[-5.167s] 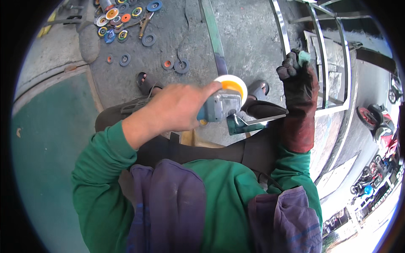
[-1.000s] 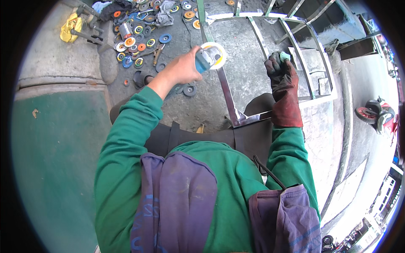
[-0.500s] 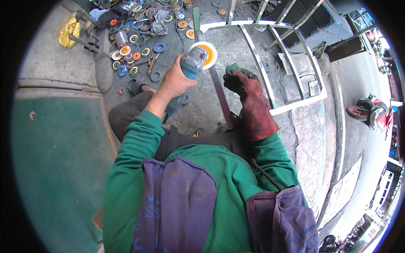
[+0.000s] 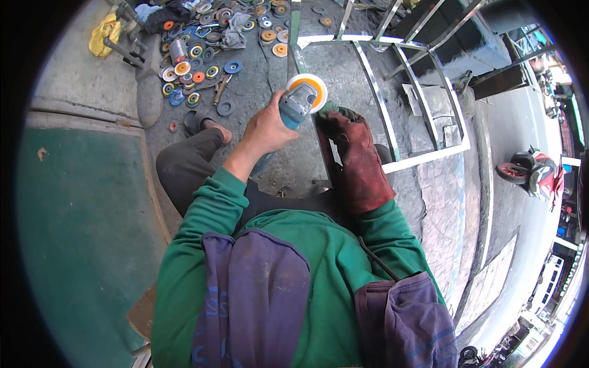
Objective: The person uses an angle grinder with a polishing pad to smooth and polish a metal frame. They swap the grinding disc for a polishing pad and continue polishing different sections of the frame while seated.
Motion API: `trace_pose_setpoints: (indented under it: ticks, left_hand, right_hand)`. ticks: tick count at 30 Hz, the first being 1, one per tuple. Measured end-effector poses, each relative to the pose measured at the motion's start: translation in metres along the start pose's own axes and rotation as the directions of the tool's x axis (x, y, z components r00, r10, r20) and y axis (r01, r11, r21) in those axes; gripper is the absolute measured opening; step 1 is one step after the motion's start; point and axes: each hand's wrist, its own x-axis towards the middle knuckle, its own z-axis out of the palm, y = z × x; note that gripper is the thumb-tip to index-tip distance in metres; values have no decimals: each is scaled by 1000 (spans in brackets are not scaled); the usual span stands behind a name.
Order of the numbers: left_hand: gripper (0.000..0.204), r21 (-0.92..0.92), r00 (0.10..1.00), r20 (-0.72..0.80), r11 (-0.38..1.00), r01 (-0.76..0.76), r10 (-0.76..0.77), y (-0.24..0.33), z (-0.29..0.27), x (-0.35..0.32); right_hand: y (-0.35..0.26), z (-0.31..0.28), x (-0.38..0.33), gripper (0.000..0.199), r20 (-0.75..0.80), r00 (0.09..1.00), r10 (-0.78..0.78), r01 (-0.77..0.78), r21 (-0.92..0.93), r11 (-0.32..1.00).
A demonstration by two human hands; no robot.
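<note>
My bare left hand (image 4: 265,129) is wrapped round the body of an angle grinder (image 4: 296,108) in front of me. The grinder carries a white disc with an orange middle (image 4: 316,86), facing away from me. A thick red work glove covers my right hand (image 4: 359,159), its fingertips dark and worn. Those fingertips pinch a small green block (image 4: 329,108) close by the disc's right edge; whether the two touch I cannot tell. Beneath the disc and the glove runs a narrow metal bar (image 4: 324,144) of the frame, partly hidden by my right hand.
A shiny metal frame with crossbars (image 4: 423,161) extends ahead and to the right. Many used discs (image 4: 198,77) litter the ground at far left, near a yellow bag (image 4: 104,35). A green panel (image 4: 80,233) lies left. A red motorcycle (image 4: 534,172) stands on the road at right.
The grinder has moved right and slightly nearer to me. My gloved hand has shifted a little left and nearer, so the green block is now beside the disc.
</note>
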Motion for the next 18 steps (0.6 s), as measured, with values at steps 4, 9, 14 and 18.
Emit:
trace_pose_setpoints:
  ticks: [4,9,14,18]
  left_hand:
    - [104,29,1000,15,999,-14,14,1,0,2]
    - [104,3,1000,5,1000,3,-3,3,0,4]
    - [104,46,999,38,999,-7,5,3,-1,5]
    - [102,33,1000,26,999,-18,17,3,-3,7]
  right_hand:
    - [1,-2,-2,19,-7,1000,-29,29,-12,999]
    - [3,-2,-7,19,-14,997,-79,78,-47,996]
    - [6,-1,-13,19,-18,991,-134,132,-83,988]
    - [8,-1,-15,18,-24,984,-174,171,-113,979]
